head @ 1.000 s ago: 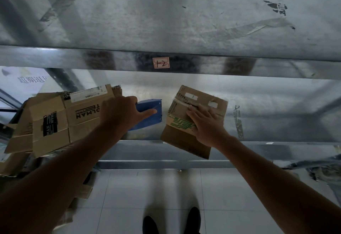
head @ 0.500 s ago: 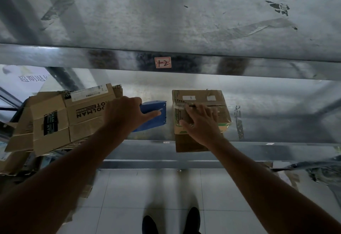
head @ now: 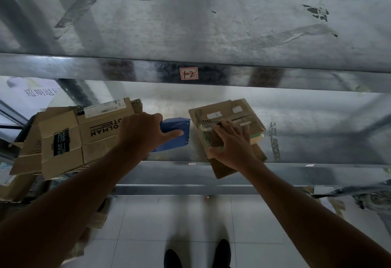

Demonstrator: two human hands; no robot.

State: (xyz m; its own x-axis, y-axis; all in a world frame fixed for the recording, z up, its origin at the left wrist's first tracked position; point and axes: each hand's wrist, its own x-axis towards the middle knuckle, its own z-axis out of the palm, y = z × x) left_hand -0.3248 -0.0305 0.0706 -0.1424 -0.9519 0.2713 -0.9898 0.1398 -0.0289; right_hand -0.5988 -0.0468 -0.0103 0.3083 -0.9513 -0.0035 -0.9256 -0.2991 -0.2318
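R hand [head: 230,147] pressed flat, fingers spread, on cardboard parcel [head: 222,107]; prob. best pivoted under palm w/ even pressure toward blue device [head: 177,126] that L hand [head: 143,134] gripped.

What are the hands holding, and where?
The left hand grips the blue tool by its left end. The right hand rests on top of the small cardboard box.

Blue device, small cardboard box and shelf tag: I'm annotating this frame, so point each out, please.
blue device [head: 176,125], head view, on its top face above the thumb.
small cardboard box [head: 226,107], head view, on bare cardboard of its top face.
shelf tag [head: 188,73], head view, on its handwritten middle.
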